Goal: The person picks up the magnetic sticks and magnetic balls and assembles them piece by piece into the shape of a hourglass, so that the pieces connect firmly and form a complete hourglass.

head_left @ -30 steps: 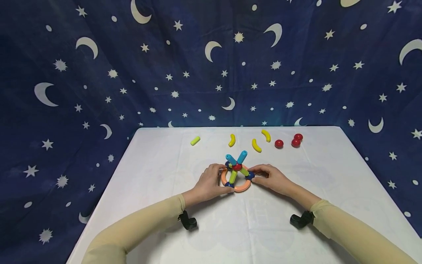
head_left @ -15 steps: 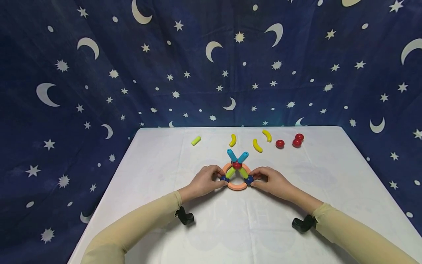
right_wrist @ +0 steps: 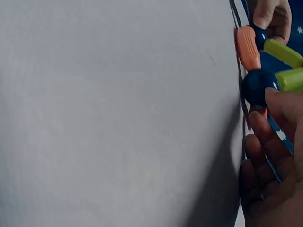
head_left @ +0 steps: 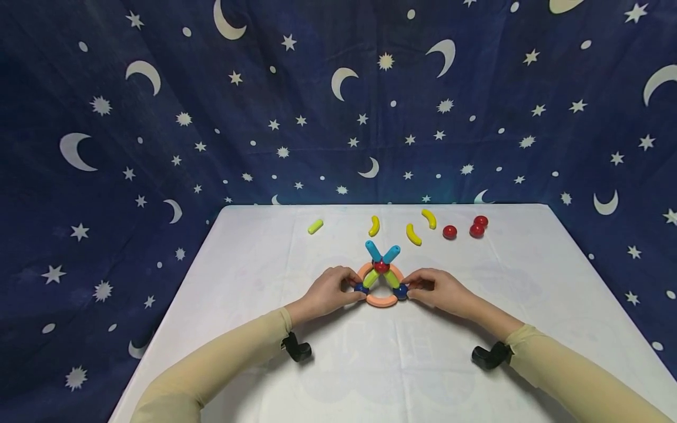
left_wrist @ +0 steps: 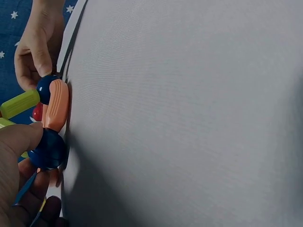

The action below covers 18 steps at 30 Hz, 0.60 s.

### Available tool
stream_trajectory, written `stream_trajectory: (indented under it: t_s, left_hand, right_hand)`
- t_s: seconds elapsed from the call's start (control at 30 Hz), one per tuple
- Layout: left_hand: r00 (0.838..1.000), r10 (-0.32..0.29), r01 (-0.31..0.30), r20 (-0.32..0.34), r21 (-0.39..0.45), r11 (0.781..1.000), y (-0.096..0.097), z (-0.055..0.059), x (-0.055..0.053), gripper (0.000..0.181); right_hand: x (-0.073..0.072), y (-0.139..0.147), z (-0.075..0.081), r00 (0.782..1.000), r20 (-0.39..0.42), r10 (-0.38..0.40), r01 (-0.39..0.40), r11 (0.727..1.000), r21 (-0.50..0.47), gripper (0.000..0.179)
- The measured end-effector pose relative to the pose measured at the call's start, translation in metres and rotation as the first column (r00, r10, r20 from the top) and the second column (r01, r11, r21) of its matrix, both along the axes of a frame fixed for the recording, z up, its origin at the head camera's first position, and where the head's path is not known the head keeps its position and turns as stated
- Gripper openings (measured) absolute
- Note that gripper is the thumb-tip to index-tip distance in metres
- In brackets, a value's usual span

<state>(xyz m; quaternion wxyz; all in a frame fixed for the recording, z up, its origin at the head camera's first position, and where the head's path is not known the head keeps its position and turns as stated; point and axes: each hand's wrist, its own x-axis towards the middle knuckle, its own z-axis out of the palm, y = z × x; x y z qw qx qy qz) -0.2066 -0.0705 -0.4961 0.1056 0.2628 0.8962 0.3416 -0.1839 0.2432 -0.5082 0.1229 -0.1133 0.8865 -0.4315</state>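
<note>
A magnetic ball-and-rod model stands on the table between my hands. Its base is a ring of orange curved rods (head_left: 382, 301) joined by dark blue balls. Green rods (head_left: 371, 279) lean inward to a red ball (head_left: 381, 267), from which two light blue rods (head_left: 373, 251) spread upward in a V. With thumb and fingers, my left hand (head_left: 330, 289) pinches the front-left blue ball (left_wrist: 47, 149). On the opposite side my right hand (head_left: 443, 292) pinches the front-right blue ball (right_wrist: 259, 88). The rear blue ball is mostly hidden behind the red one.
Behind the model lie a loose green rod (head_left: 315, 227), a yellow curved rod (head_left: 374, 226) with two more to its right, and a red ball (head_left: 449, 232) beside a touching pair of red balls (head_left: 476, 231). A starry dark blue cloth (head_left: 338, 117) hangs beyond the white table (head_left: 254, 252).
The model has turned clockwise seen from above, its front ball shifting left and its right ball coming forward. My left hand's spread fingers have closed in to one ball.
</note>
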Motion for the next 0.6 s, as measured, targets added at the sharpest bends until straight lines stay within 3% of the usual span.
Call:
stream_trajectory:
  t_s: [0.17, 0.27, 0.33, 0.47, 0.53, 0.6]
  left_hand:
    - [1.000, -0.017, 0.017, -0.014, -0.004, 1.000, -0.001, -0.001, 0.001, 0.034]
    - [0.999, -0.034, 0.033, -0.036, -0.016, 0.999, -0.001, -0.002, 0.000, 0.037]
    - [0.998, -0.044, 0.042, -0.050, -0.028, 0.999, -0.001, -0.003, -0.001, 0.038]
    - [0.997, -0.052, 0.050, -0.051, -0.042, 0.998, -0.002, -0.003, -0.003, 0.040]
    - [0.998, -0.050, 0.048, -0.049, -0.045, 0.998, -0.002, -0.003, -0.003, 0.040]
    - [0.998, -0.048, 0.045, -0.049, -0.049, 0.998, -0.002, -0.004, -0.003, 0.040]
  right_hand:
    - [-0.010, 0.019, 0.003, 0.992, -0.059, -0.113, 0.113, 0.994, -0.012, 0.023]
    - [-0.018, 0.038, 0.007, 0.963, -0.121, -0.242, 0.236, 0.970, -0.065, 0.027]
    - [-0.024, 0.052, 0.009, 0.922, -0.146, -0.359, 0.347, 0.932, -0.103, 0.032]
    - [-0.037, 0.081, 0.012, 0.798, -0.118, -0.591, 0.573, 0.804, -0.157, 0.044]
    - [-0.043, 0.092, 0.012, 0.741, -0.091, -0.665, 0.652, 0.745, -0.142, 0.051]
    - [-0.049, 0.101, 0.011, 0.704, -0.065, -0.707, 0.699, 0.707, -0.109, 0.058]
